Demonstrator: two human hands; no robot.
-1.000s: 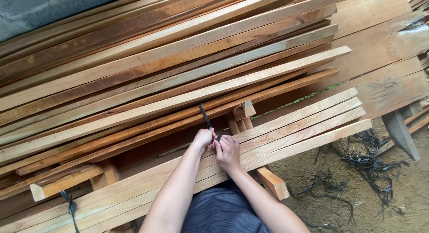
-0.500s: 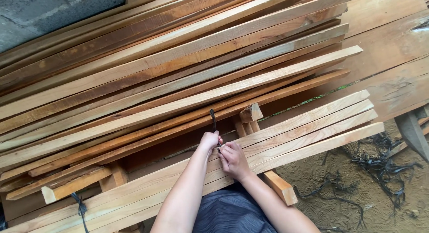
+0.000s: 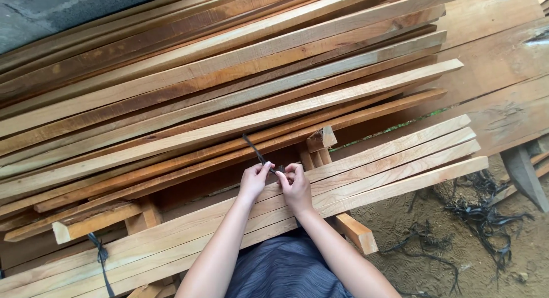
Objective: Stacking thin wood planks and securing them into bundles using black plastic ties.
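Observation:
My left hand [image 3: 254, 181] and my right hand [image 3: 294, 185] meet over a bundle of pale wooden slats [image 3: 394, 161] that lies across in front of me. Both pinch a thin black strap [image 3: 256, 152], whose free end sticks up and to the left from my fingers. The strap seems to wrap the bundle under my hands, though that part is hidden. A second black strap [image 3: 100, 258] is tied around the same bundle at the lower left.
A large stack of long reddish and pale planks [image 3: 229, 86] fills the area beyond the bundle. A short wooden block [image 3: 355, 232] juts out under the bundle. Black strap scraps [image 3: 486, 218] lie on the dirt ground at right, beside wide boards [image 3: 503, 109].
The view has shifted slightly; my hands stay together on the black strap, with the strap's free end leaning more to the left.

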